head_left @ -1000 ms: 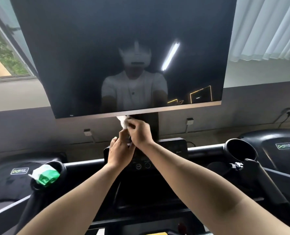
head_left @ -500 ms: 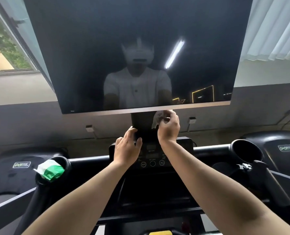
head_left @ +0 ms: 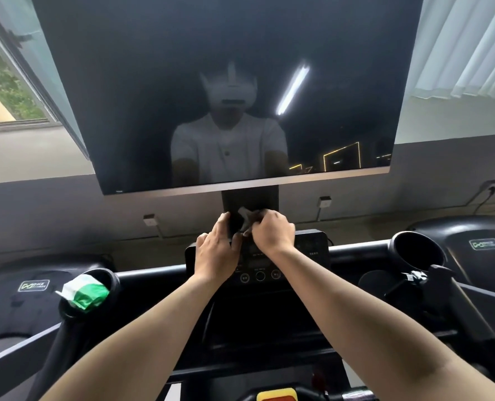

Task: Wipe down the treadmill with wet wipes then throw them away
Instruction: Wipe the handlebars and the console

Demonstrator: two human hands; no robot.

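While my right hand (head_left: 272, 231) pinches the crumpled wet wipe (head_left: 245, 218) against the black post (head_left: 249, 202) under the screen (head_left: 226, 96), my left hand (head_left: 216, 251) curls round the post's left edge, steadying it. I'd judge firm downward strokes, refolding to a clean face, work best. Count: one wipe out, one green pack (head_left: 85, 293), two cup holders (head_left: 392, 247).

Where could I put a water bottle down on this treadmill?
The right cup holder looks bare. A green wipes pack fills the left cup holder. The centre is crowded: left hand, right hand and wipe at the screen post.
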